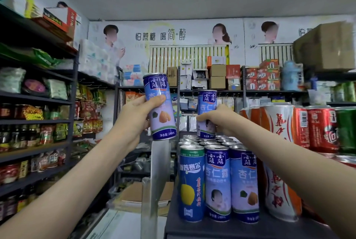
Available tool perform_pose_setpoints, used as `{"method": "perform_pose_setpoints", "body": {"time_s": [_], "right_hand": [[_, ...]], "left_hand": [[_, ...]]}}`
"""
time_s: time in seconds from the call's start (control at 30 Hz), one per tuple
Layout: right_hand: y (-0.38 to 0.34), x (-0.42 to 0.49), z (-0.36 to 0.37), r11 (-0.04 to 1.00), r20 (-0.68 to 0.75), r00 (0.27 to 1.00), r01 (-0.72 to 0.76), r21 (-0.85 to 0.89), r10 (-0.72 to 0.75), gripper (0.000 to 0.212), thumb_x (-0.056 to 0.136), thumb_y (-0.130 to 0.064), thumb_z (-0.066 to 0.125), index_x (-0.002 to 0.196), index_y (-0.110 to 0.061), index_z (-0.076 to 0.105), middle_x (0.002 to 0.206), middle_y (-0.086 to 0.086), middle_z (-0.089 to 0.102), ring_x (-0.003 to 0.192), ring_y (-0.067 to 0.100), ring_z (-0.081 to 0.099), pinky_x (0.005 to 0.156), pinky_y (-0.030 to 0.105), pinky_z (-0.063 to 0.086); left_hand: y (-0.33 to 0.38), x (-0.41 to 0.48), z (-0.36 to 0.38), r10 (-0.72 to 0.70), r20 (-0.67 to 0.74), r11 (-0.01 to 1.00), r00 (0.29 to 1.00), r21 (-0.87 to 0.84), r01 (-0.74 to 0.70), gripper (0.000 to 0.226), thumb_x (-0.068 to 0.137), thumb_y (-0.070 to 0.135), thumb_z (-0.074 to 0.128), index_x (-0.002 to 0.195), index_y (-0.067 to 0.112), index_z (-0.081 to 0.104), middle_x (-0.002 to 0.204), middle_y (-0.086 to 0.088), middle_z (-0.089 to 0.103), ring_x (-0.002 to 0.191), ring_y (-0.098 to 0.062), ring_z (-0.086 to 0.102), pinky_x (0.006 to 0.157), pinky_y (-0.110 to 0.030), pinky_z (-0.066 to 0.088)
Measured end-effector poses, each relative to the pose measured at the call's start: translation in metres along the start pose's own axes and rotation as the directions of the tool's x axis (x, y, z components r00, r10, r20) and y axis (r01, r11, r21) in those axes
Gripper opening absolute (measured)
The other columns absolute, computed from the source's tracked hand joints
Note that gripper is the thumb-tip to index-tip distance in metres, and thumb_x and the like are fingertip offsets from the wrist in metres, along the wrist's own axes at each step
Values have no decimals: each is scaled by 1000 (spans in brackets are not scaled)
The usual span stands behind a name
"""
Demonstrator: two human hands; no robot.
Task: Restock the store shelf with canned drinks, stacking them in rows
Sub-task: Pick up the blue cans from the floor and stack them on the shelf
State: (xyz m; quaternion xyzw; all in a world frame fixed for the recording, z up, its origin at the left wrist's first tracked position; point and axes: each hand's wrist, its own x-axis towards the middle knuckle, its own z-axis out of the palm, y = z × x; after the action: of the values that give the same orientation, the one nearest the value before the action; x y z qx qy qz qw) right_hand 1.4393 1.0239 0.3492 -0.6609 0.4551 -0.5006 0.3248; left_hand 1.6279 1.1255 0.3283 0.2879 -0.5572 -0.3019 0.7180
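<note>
My left hand grips a tall blue and lilac drink can and holds it up in the air, left of the shelf. My right hand grips a second blue can of the same kind, standing upright on the tops of the cans at the back of the row. Several blue cans stand in rows on the dark shelf, with silver can tops showing behind the front row. The front left can has a yellow lemon picture.
Red and white cans and red cola cans stand to the right of the blue ones. A metal shelf post rises just left of the shelf. Stocked snack shelves line the left wall. A cardboard box lies on the floor below.
</note>
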Motion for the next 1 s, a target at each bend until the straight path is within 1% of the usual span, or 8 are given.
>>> {"method": "perform_pose_setpoints", "body": {"time_s": [0.17, 0.23, 0.33, 0.5, 0.67, 0.8, 0.9, 1.0], "right_hand": [[4, 3, -1, 998, 0, 1000, -30, -64, 30, 25, 80, -7, 73, 91, -3, 51, 71, 11, 60, 47, 15, 57, 44, 23, 44], [3, 2, -2, 997, 10, 999, -45, -66, 45, 22, 81, -5, 71, 84, -5, 50, 69, 10, 58, 47, 14, 56, 40, 20, 44], [1, 1, -3, 996, 34, 997, -62, -65, 64, 23, 82, -4, 70, 90, -3, 49, 75, 11, 59, 57, 17, 58, 43, 22, 48], [0, 1, -4, 991, 51, 996, -61, -120, 68, 28, 82, -9, 72, 95, -4, 48, 76, 10, 59, 58, 16, 56, 42, 21, 47], [1, 0, -7, 988, 70, 995, -58, -141, 68, 23, 82, -9, 71, 84, -7, 49, 85, 13, 60, 74, 23, 57, 63, 31, 49], [2, 0, -8, 986, 49, 998, -37, -161, 46, 28, 79, -11, 75, 94, -7, 52, 92, 13, 65, 77, 24, 63, 70, 37, 54], [4, 0, -8, 987, 30, 1000, -5, -161, 10, 27, 79, -12, 76, 88, -10, 50, 93, 14, 66, 80, 27, 65, 77, 41, 56], [5, 0, -6, 980, 18, 997, 78, -181, -76, 27, 80, -13, 74, 90, -12, 49, 86, 10, 65, 71, 22, 63, 60, 30, 55]], "left_hand": [[-8, 1, -1, -6, 18, 1000, 1000, -16, 6, 14, 83, 18, 66, 96, 13, 68, 80, -1, 74, 64, -11, 68, 59, -21, 56], [-10, 1, -2, -19, 22, 1000, 1000, -6, 19, 15, 83, 21, 66, 96, 15, 68, 80, -1, 74, 63, -11, 68, 57, -20, 55], [-13, 2, -3, -27, 28, 999, 999, 18, 26, 17, 82, 24, 67, 98, 16, 68, 81, -1, 74, 64, -12, 69, 58, -23, 55], [-18, 2, 2, -43, 49, 999, 998, 3, 43, 24, 82, 23, 67, 103, 12, 66, 89, -6, 74, 68, -14, 70, 57, -23, 56], [-24, 2, 3, -54, 47, 999, 997, 1, 54, 24, 82, 22, 67, 104, 13, 66, 96, -9, 74, 73, -17, 69, 62, -24, 57], [-25, 3, 6, -67, 36, 998, 997, -4, 68, 24, 82, 23, 67, 104, 13, 66, 95, -9, 73, 70, -15, 70, 58, -23, 56], [-25, 4, 9, -77, 30, 997, 997, -25, 78, 24, 82, 21, 67, 104, 12, 65, 92, -8, 73, 66, -13, 70, 54, -22, 54], [-24, 6, 10, -77, 28, 997, 997, -20, 77, 26, 81, 23, 68, 104, 11, 65, 89, -7, 73, 65, -14, 69, 57, -24, 56]]}}
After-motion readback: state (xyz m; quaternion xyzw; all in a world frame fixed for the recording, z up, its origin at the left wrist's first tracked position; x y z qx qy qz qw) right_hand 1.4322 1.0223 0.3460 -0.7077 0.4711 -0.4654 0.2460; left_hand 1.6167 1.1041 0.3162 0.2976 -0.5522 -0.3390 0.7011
